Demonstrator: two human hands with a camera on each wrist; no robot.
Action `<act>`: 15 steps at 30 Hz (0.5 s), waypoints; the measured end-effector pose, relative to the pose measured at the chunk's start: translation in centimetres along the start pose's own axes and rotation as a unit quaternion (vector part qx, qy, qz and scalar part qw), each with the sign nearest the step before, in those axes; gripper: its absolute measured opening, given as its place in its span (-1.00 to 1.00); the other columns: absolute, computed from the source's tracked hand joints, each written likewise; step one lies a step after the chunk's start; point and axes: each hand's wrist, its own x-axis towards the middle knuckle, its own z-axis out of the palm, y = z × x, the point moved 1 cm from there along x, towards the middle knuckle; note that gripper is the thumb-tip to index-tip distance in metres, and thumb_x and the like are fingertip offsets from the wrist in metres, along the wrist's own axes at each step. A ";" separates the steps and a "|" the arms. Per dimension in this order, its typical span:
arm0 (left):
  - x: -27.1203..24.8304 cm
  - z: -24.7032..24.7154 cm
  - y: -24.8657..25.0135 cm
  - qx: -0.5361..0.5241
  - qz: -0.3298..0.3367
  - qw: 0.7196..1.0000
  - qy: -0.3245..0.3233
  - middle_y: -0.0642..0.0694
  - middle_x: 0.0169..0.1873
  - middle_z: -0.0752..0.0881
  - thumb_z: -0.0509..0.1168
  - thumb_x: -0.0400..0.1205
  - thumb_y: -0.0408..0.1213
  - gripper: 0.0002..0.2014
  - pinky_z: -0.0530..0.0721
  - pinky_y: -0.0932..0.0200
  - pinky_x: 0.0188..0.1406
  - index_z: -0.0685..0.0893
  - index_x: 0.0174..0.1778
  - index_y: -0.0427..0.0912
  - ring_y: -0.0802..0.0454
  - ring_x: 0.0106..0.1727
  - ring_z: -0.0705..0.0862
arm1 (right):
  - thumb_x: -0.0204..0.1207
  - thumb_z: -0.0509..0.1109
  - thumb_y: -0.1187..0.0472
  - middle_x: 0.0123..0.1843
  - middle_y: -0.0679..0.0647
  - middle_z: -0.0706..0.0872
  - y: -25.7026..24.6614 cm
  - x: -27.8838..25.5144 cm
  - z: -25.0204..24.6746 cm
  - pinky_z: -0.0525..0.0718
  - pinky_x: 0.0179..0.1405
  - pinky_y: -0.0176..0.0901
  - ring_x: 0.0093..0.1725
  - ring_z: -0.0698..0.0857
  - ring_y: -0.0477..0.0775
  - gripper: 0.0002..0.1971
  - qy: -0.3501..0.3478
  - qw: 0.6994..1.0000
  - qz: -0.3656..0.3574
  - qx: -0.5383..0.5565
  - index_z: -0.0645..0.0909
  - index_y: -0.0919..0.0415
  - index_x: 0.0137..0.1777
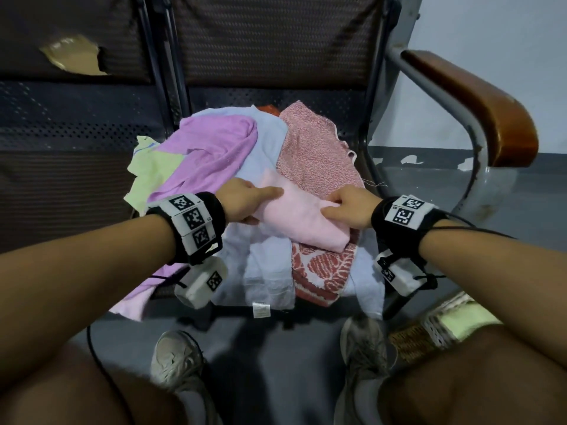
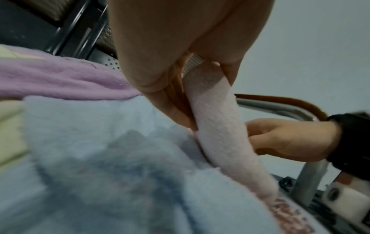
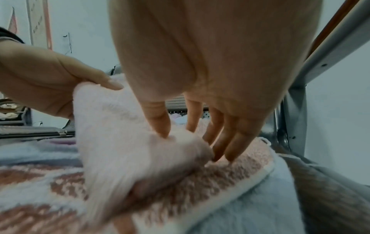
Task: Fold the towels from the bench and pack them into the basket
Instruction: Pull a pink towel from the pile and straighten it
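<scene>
Both hands [image 1: 300, 204] grip pink towel [image 1: 302, 220]; fingers underneath hidden.

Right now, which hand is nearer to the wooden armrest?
Right. The right hand grips the pink towel at its end on the wooden armrest side; the left hand holds the towel's opposite end, farther away, beside the purple towel.

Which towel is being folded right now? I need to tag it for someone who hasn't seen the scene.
On the bench seat lies a towel pile. Atop its near right part, both hands grip the pale pink towel. It is plain, unlike the red-patterned towel beneath.
</scene>
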 end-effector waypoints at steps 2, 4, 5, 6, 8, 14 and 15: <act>-0.8 0.6 1.1 -0.060 0.054 0.996 0.025 -0.16 -0.20 0.71 0.59 0.43 -0.06 -0.67 0.83 0.04 -0.18 0.61 -0.22 -0.18 -0.05 -0.26 0.75 | 0.57 0.40 0.09 0.37 0.15 0.67 -0.7 -0.6 -0.8 0.64 0.30 0.06 0.26 0.66 0.14 -0.52 0.009 0.999 -0.026 0.042 0.52 0.14 0.48; -1.8 0.9 2.6 -0.104 0.099 0.989 0.029 -0.13 -0.21 0.74 0.59 0.42 -0.16 -0.72 0.79 -0.01 -0.14 0.58 -0.22 -0.08 -0.04 -0.22 0.73 | 0.50 0.45 0.14 0.46 0.06 0.59 -2.2 -1.8 -1.9 0.62 0.36 0.01 0.37 0.62 0.09 -0.32 0.024 0.985 -0.076 0.154 0.32 0.04 0.62; -2.3 0.9 3.5 -0.127 0.119 0.984 0.022 -0.14 -0.19 0.75 0.59 0.42 -0.20 -0.74 0.78 -0.03 -0.13 0.59 -0.20 -0.05 -0.06 -0.19 0.73 | 0.46 0.47 0.12 0.42 -0.01 0.62 -3.0 -2.4 -2.6 0.66 0.31 -0.04 0.34 0.65 0.05 -0.30 0.032 0.973 -0.095 0.208 0.31 0.00 0.60; -2.8 1.0 4.5 -0.146 0.138 0.980 0.013 -0.13 -0.17 0.75 0.59 0.40 -0.22 -0.74 0.76 -0.03 -0.13 0.62 -0.17 -0.03 -0.07 -0.16 0.72 | 0.42 0.47 0.11 0.33 -0.09 0.69 -3.8 -3.0 -3.2 0.71 0.24 -0.10 0.27 0.70 -0.03 -0.34 0.041 0.960 -0.110 0.253 0.38 -0.04 0.54; -3.9 1.1 6.2 -0.177 0.169 0.970 -0.004 -0.08 -0.17 0.74 0.57 0.33 -0.23 -0.73 0.69 0.04 -0.14 0.68 -0.11 -0.03 -0.03 -0.13 0.70 | 0.40 0.47 0.13 0.12 -0.17 0.81 -5.1 -4.0 -3.9 0.77 0.12 -0.14 0.12 0.78 -0.14 -0.54 0.062 0.939 -0.115 0.317 0.58 -0.04 0.33; -5.5 2.7 8.3 -0.251 0.189 0.945 -0.091 -0.05 0.02 0.82 0.51 0.53 -0.21 -0.68 0.73 0.25 -0.24 0.66 0.17 -0.09 0.02 0.03 0.80 | 0.47 0.60 0.19 0.10 0.10 0.86 -4.0 -6.8 -5.2 0.80 0.08 0.01 0.08 0.85 0.10 -0.62 0.109 0.884 -0.035 0.453 0.70 0.25 0.27; -5.7 3.5 8.1 -0.235 0.183 0.945 -0.139 -0.04 0.07 0.83 0.53 0.52 -0.15 -0.62 0.77 0.22 -0.18 0.65 0.24 -0.05 -0.01 0.07 0.81 | 0.48 0.58 0.19 0.11 0.11 0.86 -3.3 -7.5 -5.6 0.80 0.02 -0.04 0.09 0.84 0.12 -0.61 0.112 0.870 -0.025 0.479 0.68 0.26 0.28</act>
